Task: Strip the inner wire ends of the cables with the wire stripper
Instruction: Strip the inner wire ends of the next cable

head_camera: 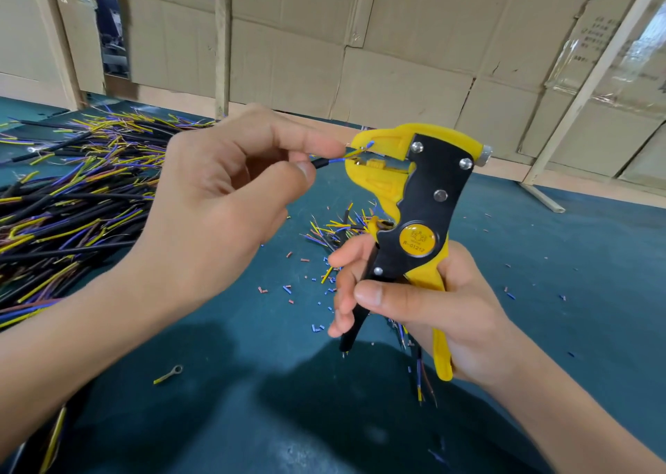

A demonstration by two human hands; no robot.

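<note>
Writing: the round yellow badge point(417, 240) on the wire stripper point(421, 199) reads "B-01212", a bit blurry.
Left hand point(220, 203): pinches a black cable point(320, 163); its blue and yellow wire ends point(355, 152) sit in the stripper's mouth.
Right hand point(425, 307): wraps around the stripper's handles, holding it upright above the table point(540, 257).
Cable pile point(72, 192): lies on the table, left side.

Desk point(540, 257): dark teal top, cardboard wall along far edge. Far left, big heap of black cables point(72, 192) with yellow, blue and brown inner wires splayed out. Centre, smaller cable bundle point(335, 230). Around it, scattered insulation offcuts point(288, 289), blue and reddish. Near left, one ring terminal point(168, 373) on a yellow stub.
</note>
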